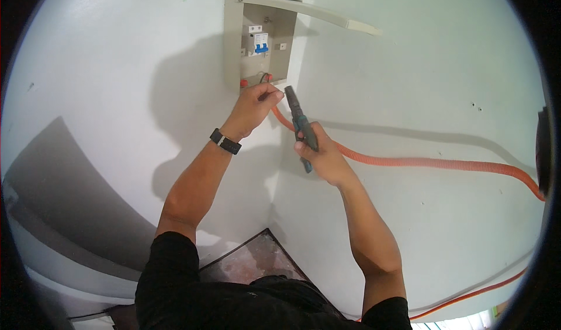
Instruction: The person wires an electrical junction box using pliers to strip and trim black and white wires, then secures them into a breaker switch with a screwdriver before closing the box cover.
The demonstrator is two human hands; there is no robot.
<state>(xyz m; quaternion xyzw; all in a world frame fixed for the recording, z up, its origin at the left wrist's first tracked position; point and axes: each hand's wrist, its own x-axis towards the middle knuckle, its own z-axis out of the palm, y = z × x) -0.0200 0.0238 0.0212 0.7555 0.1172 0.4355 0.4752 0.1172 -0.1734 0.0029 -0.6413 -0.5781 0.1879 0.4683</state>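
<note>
My left hand (260, 102) pinches a thin dark wire (263, 77) just below the beige wall-mounted electrical box (232, 38), with a black-strapped watch (225, 142) on that wrist. My right hand (320, 157) grips a dark wire tool (295, 105) with teal-and-black handles, its jaws raised beside my left fingertips. Inside the open box sits a white breaker (258, 45) with blue switches, and two red fittings (244, 83) line its bottom. An orange corrugated conduit (409, 162) runs from under the box behind both hands to the right.
The box's cover (333, 16) sticks out to the right. White walls (438, 84) meet in a corner behind the box. A dark-edged surface (251, 251) shows below, beside my body. A second orange conduit (467, 295) runs low at the right, and a dark object (542, 149) stands at the right edge.
</note>
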